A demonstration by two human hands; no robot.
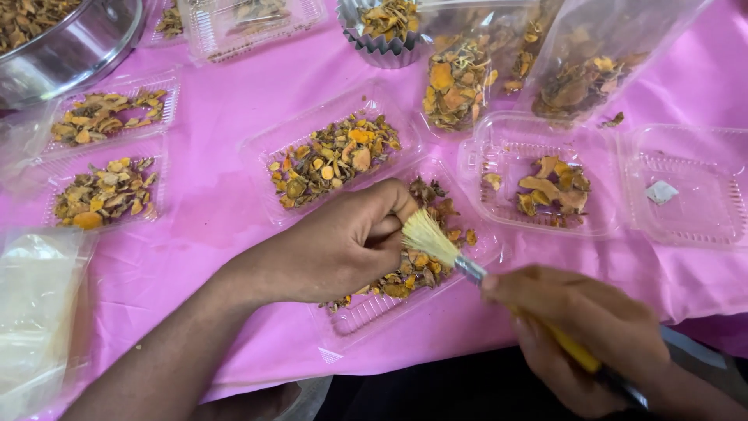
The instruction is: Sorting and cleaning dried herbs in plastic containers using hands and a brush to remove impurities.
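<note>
Fingers [389, 226] of the left hand [335, 249] curl around dried pieces while the right hand [584, 327] grips a paintbrush [467, 269]; hard strokes could flick flakes out of the clamshell tray [366, 312] at lower centre.

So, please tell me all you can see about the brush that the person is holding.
The brush is a small paintbrush with pale, straw-coloured bristles that fan out, a shiny metal collar and a yellow handle. It lies slanted, bristles up and to the left, handle down and to the right. The right hand grips the handle. The bristle tips touch the fingers of the left hand, which is closed and rests on a clear plastic tray of dried orange-brown pieces.
</note>
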